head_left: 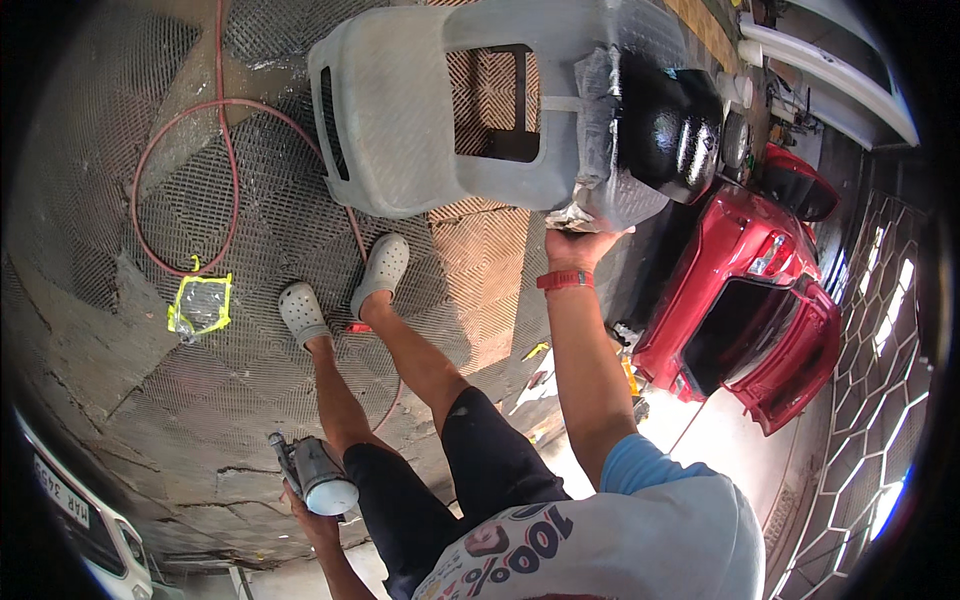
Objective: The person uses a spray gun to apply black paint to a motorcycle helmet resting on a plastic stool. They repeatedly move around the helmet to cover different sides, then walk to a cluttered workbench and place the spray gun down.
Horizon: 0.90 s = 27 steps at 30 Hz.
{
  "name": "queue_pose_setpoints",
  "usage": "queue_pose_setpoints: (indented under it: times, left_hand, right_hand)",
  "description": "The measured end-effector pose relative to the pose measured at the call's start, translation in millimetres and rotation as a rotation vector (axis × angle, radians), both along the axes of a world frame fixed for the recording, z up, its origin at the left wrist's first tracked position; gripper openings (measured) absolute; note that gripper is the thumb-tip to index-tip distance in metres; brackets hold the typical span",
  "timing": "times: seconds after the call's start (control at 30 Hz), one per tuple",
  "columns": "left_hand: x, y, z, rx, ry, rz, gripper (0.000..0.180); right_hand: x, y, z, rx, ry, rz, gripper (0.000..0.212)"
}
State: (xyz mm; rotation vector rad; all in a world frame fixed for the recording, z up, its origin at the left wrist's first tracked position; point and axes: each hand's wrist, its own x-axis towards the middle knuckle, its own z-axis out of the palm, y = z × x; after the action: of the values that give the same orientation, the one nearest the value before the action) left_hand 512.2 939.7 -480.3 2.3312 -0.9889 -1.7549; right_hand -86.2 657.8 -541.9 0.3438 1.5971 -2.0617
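Low on my left side, my left hand [312, 514] is closed round a paint spray gun [302, 462], which has a dark metal body and a pale round end. Ahead stands a large matte-grey body shell [395, 130] with a rectangular window opening. My right hand [582, 250] reaches up to the shell's near right corner. There it grips the crumpled edge of a masking sheet [600, 200]; the fingers are partly hidden beneath it. Beside the sheet, a glossy black rounded part [675, 130] shows on the shell's right side.
A red hose [237, 185] loops over the ribbed floor mats [210, 370]. A clear sheet edged with yellow tape [203, 304] lies left of my feet. To the right are a red car body [705, 290] and a hexagon-patterned gate [860, 370]. A white car [95, 530] stands lower left.
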Motion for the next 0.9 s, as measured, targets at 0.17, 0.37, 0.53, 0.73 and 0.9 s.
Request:
queue_pose_setpoints:
  times: [0.17,0.37,0.53,0.73,0.9]
  left_hand:
    - [1.8,-16.0,-2.1,-0.058,0.023,0.012,0.071]
    - [-8.4,-32.8,6.0,-0.107,-0.024,-0.099,0.085]
    - [-8.8,-35.2,14.1,-0.102,-0.064,-0.251,0.087]
    - [-46.1,-72.9,32.9,-0.091,0.039,-0.230,0.068]
    - [-72.5,-98.6,54.9,-0.147,-0.004,-0.443,0.034]
  right_hand:
    - [-22.4,15.2,-10.0,-0.057,-0.078,-0.020,0.098]
    - [-36.1,20.5,-17.7,-0.083,-0.075,-0.019,0.093]
    - [-35.3,1.7,-12.3,-0.215,-0.105,-0.003,0.080]
    - [-45.4,-0.5,-22.4,-0.320,-0.145,-0.102,0.070]
    - [-43.2,1.9,-21.3,-0.379,-0.226,-0.148,0.075]
